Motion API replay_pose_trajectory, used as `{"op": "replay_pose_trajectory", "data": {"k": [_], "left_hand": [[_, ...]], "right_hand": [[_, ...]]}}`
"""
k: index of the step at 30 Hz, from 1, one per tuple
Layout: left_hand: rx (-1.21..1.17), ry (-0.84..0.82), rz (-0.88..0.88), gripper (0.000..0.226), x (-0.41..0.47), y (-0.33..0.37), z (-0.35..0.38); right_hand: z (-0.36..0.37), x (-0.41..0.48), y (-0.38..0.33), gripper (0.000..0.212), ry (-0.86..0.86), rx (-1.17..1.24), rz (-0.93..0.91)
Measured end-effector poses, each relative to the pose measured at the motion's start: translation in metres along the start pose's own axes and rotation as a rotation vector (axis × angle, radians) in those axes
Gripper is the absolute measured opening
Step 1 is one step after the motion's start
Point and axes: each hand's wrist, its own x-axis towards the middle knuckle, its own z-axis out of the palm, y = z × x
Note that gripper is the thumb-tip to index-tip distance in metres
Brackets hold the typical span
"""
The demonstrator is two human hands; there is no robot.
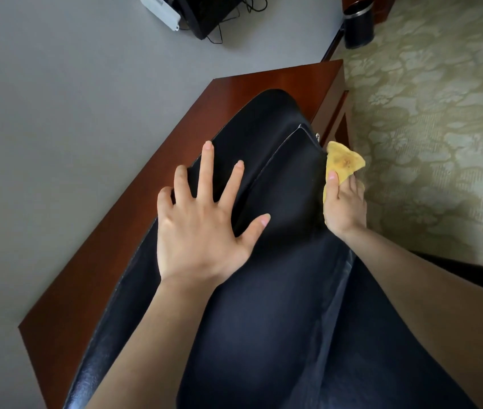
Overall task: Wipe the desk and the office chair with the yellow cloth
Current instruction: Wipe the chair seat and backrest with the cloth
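Observation:
A black leather office chair (278,187) fills the middle of the view, pushed up against the desk (71,128), which has a grey top and a red-brown wooden edge. My left hand (201,225) lies flat on the chair's black surface with its fingers spread and straight. My right hand (345,205) grips the yellow cloth (343,160) and holds it against the chair's right side edge. Part of the cloth sticks out above my fingers; the rest is hidden under the hand.
At the desk's far end stand a black device (210,13) with tangled cables and a white box (160,10). A dark waste bin (358,25) stands on the patterned green-beige carpet (441,113) to the right.

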Motion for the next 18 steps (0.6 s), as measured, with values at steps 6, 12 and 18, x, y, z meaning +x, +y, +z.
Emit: {"op": "replay_pose_trajectory", "data": {"k": [6,12,18], "left_hand": [[0.014,0.034,0.001,0.081,-0.001,-0.001,0.005],[0.023,0.056,0.002,0.080,-0.001,-0.001,0.006],[0.029,0.069,0.006,0.079,-0.001,-0.001,0.006]], "right_hand": [[0.020,-0.059,0.026,0.054,-0.019,0.225,0.067],[0.035,-0.143,0.023,0.056,0.053,0.328,0.052],[0.035,-0.182,-0.006,0.049,-0.024,0.343,-0.163]]}}
